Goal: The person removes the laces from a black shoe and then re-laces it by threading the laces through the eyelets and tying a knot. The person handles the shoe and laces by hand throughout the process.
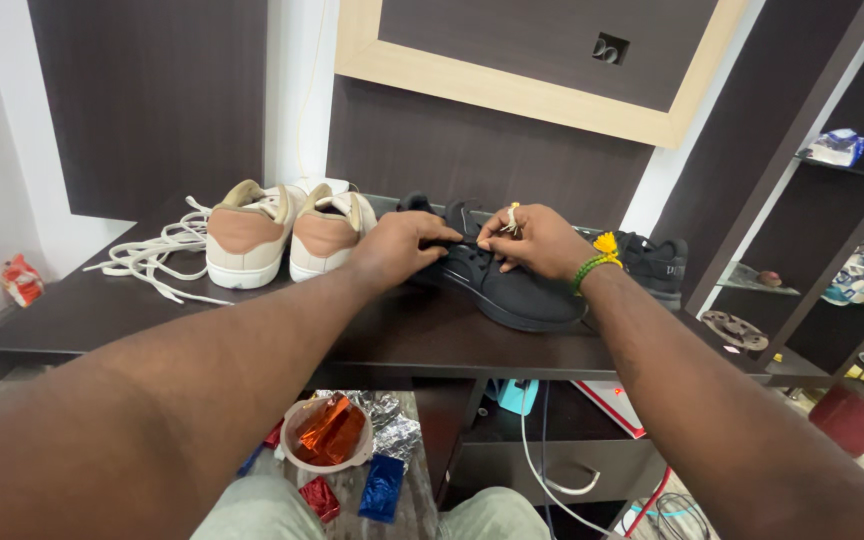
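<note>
Hands mid-lacing: left hand [404,245] and right hand [537,240] both pinched the lace on the black sneaker [512,285] lying on the dark shelf [82,315]; white sneakers [287,232] stood unlaced beside loose white laces [157,250], second black shoe [657,262] untouched.

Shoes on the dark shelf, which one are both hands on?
The black sneaker in the middle; the second black one and both cream sneakers lie untouched.
</note>
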